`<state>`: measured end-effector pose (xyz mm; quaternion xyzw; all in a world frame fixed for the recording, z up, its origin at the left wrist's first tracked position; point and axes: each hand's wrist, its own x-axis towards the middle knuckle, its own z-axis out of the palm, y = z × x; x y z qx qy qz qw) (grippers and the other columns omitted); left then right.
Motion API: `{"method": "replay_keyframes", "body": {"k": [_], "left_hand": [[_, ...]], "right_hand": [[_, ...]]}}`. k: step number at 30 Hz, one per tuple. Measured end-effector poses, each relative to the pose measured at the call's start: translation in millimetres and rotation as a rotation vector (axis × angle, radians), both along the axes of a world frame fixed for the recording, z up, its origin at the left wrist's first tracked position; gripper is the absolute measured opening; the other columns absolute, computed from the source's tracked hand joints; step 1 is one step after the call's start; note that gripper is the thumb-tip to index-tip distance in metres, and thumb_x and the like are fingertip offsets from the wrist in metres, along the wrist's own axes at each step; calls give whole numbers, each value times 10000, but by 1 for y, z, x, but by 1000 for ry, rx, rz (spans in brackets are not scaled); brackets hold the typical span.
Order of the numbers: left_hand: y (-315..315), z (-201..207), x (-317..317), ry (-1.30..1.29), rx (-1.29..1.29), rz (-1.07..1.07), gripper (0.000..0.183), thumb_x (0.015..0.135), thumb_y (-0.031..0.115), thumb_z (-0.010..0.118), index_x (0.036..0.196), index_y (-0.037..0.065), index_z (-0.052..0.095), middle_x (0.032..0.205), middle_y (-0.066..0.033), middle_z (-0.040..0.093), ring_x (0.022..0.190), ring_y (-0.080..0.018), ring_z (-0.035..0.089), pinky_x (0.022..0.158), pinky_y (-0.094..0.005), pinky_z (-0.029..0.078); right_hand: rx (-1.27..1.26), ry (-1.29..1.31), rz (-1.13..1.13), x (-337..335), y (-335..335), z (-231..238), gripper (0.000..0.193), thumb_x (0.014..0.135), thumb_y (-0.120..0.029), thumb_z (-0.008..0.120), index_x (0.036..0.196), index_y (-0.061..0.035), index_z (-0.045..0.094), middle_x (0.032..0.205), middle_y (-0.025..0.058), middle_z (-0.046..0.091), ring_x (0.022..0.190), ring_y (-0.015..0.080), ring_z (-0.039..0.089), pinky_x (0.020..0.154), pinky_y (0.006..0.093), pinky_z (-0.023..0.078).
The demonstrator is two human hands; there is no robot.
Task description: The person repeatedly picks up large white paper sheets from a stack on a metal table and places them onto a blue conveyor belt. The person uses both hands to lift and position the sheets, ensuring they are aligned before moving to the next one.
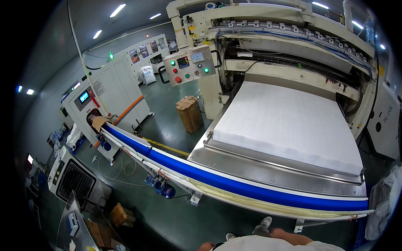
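At the lower edge my right hand (277,233) and forearm (296,239) rest close against my white shirt (259,243). Its fingers do not show clearly. Only a small patch of my left hand or arm (206,247) comes into the picture, left of the shirt. Neither is seen touching the machine. In front of me runs a long blue conveyor belt (234,184), with pale yellow strips (268,205) along its near side. Beyond the belt a broad stack of white sheets (284,121) lies on a steel table (259,167) under a large cream machine (289,69).
A control panel (189,66) with lit buttons hangs left of the stack. A brown cylindrical stool (189,113) stands beyond the belt. White cabinet machine (109,90) sits at the belt's far end. At lower left are an air cooler (77,178) and steel table (69,221); plastic wrapping (383,205) hangs right.
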<state>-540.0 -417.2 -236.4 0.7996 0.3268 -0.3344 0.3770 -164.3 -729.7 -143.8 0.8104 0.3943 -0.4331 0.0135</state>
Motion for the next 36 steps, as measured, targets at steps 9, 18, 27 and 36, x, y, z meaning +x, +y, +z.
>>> {"method": "replay_keyframes", "body": {"k": [9, 18, 27, 36], "left_hand": [[0, 2, 5, 7, -23, -30, 438, 777, 315, 540, 1178, 141, 576, 1154, -154, 600, 1062, -350, 569, 902, -455, 450], [6, -6, -1, -15, -50, -63, 437, 775, 339, 561, 1158, 132, 583, 1170, -139, 595, 1103, -333, 548, 910, -435, 442], [6, -10, -3, -9, -45, -52, 428, 771, 331, 581, 1143, 120, 585, 1135, -161, 606, 1077, -337, 562, 892, -438, 445], [3, -3, -4, -82, -95, -17, 421, 793, 380, 565, 1121, 117, 589, 1104, -168, 614, 1065, -348, 562, 877, -438, 444]], "right_hand": [[-16, 22, 3, 2, 2, -2, 426, 803, -391, 452, 951, -48, 657, 1010, 189, 633, 955, 359, 590, 835, 425, 461], [2, 14, -3, 0, 3, -9, 417, 799, -390, 458, 928, -55, 670, 1006, 179, 639, 952, 350, 595, 836, 418, 464], [-74, 47, -55, -2, 7, 0, 411, 783, -371, 492, 990, -57, 660, 1046, 172, 635, 972, 351, 599, 840, 421, 468], [-44, 44, -6, 0, 1, -18, 445, 818, -420, 441, 961, -60, 661, 1016, 160, 643, 971, 339, 592, 848, 421, 457]]}}
